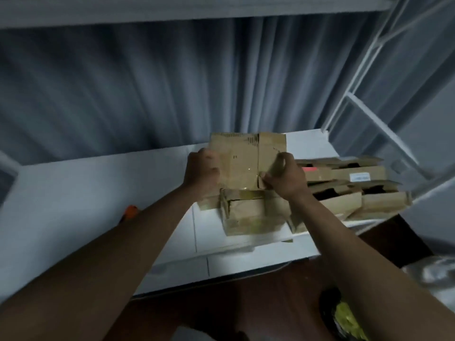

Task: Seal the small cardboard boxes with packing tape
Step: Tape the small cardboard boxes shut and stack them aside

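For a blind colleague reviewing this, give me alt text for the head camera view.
Both hands, left hand and right hand, grip a taped cardboard box above another box on a white table; open-flapped boxes lie right.

Your white table point(98, 193), a stack of small cardboard boxes point(248, 217) before you, more open-flapped boxes point(349, 190) at your right, an orange object point(130, 210) at your left.

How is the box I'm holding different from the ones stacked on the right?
The held box is closed, with glossy tape over its seam; the stacked boxes gape open, flaps loose. The held box is gripped by the left hand and right hand; the stacked boxes lie untouched. All are brown cardboard.
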